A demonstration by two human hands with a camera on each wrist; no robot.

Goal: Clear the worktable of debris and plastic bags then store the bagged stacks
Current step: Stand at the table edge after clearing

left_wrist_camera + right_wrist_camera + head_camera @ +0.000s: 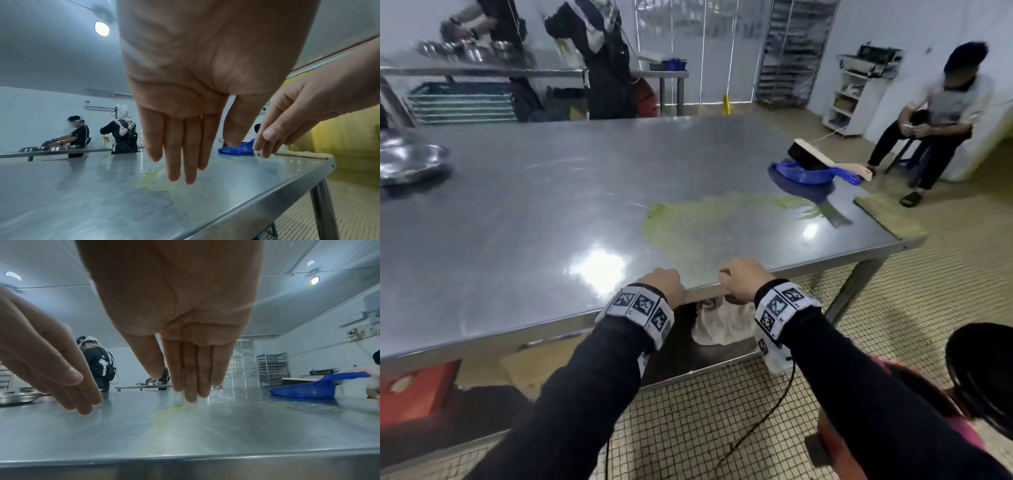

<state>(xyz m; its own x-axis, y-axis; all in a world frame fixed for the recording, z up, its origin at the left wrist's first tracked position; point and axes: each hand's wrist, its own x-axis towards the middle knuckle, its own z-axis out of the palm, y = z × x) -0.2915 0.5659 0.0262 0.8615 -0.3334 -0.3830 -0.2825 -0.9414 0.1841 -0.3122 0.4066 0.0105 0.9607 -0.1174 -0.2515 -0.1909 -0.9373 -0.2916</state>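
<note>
A yellow-green smear of debris (702, 222) spreads over the steel worktable (551, 205) toward its right end; it also shows as debris (180, 408) in the right wrist view. A blue dustpan (804, 173) with a wooden brush (822, 159) lying in it sits beyond the smear. My left hand (664, 282) and right hand (743, 277) hang side by side over the table's near edge. In the wrist views the left hand (183, 162) and right hand (193, 386) have straight fingers pointing down at the tabletop and hold nothing. A white plastic bag (722, 323) lies on the shelf under the table, partly hidden by the edge.
A steel bowl (410, 161) stands at the table's far left. One person sits at the right (941, 113); two others (121, 129) work at a back table. A black stool (979, 370) is near my right arm, and a red box (414, 387) is under the table's left.
</note>
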